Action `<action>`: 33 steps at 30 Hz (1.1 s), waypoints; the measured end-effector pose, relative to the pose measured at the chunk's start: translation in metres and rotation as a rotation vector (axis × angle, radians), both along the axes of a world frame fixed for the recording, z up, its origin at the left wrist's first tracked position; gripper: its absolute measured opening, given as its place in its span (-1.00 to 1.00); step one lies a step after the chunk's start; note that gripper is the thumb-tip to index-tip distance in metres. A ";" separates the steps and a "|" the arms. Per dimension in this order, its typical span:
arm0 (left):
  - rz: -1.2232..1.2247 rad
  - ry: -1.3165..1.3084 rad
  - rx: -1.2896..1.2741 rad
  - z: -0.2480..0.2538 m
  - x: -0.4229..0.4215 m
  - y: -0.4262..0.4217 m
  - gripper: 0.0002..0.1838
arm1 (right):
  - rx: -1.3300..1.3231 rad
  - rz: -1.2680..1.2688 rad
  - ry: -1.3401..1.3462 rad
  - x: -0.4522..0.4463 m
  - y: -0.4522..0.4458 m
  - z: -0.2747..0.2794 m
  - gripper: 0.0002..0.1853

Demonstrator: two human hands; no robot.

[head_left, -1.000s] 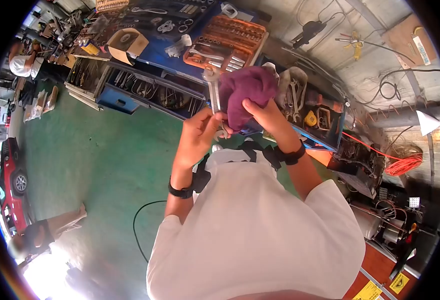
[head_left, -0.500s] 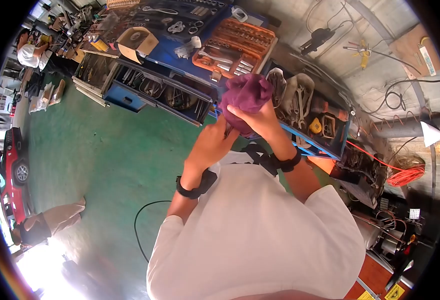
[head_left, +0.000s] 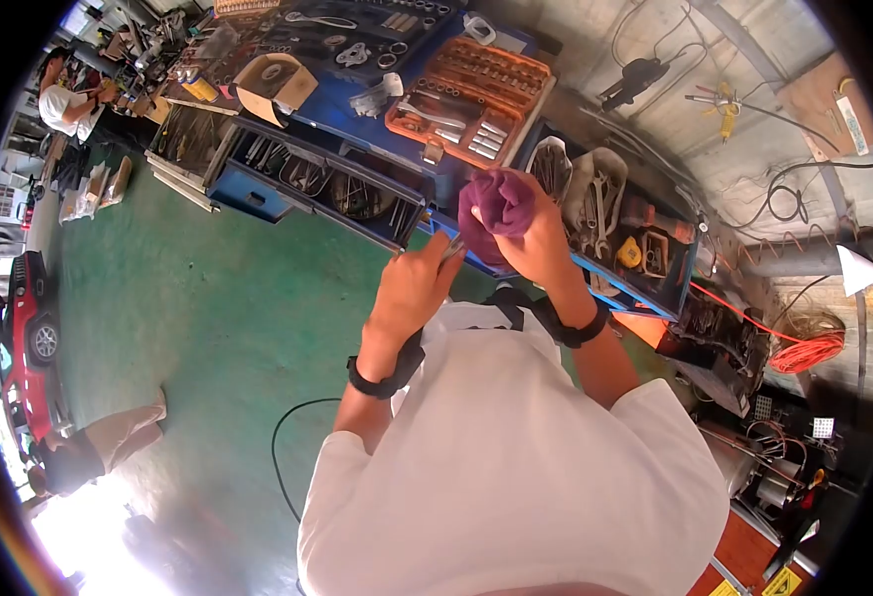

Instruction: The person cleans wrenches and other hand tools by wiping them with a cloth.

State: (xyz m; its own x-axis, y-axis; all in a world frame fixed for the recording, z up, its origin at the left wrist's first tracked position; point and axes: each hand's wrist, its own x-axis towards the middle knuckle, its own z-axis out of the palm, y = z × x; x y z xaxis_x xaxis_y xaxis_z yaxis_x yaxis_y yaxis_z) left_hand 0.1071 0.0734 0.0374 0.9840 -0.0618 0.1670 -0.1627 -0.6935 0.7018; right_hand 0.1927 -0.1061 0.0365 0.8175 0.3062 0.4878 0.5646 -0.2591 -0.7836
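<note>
A bunched purple cloth [head_left: 496, 204] is gripped in my right hand [head_left: 538, 243], its fingers wrapped round the folds. My left hand [head_left: 412, 288] is closed just to the left of the cloth. A short bit of a slim metal tool [head_left: 453, 245] shows between my left fingers and the cloth; its kind cannot be made out, as the rest is hidden. Both hands are in front of my body, near the front of a blue workbench [head_left: 342, 124]. Close to my right hand is an open drawer holding several wrenches [head_left: 595, 204].
On the bench lie an orange socket-set case [head_left: 466, 99] and a cardboard box [head_left: 276, 84]. An open drawer of tools [head_left: 337, 189] juts out at the left. A cable [head_left: 276, 447] lies on the green floor. Two people and a red car [head_left: 31, 343] are farther off.
My left hand has drawn slightly apart from the cloth, and a bit of metal now shows between them. My right hand and the cloth have shifted slightly down and to the right.
</note>
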 end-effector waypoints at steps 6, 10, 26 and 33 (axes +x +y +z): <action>0.013 0.060 0.068 0.003 -0.009 -0.001 -0.79 | -0.210 -0.052 -0.151 -0.017 -0.003 -0.003 -0.49; -0.008 0.079 0.001 -0.010 -0.011 -0.007 -0.80 | -0.445 -0.002 -0.241 -0.029 -0.004 0.003 -0.37; -0.044 0.088 0.049 -0.018 -0.023 -0.009 -0.82 | -0.314 0.035 0.013 -0.022 -0.028 -0.013 -0.47; -0.050 0.036 -0.019 -0.019 -0.018 -0.017 -0.79 | -0.372 0.135 -0.085 -0.024 -0.028 0.000 -0.48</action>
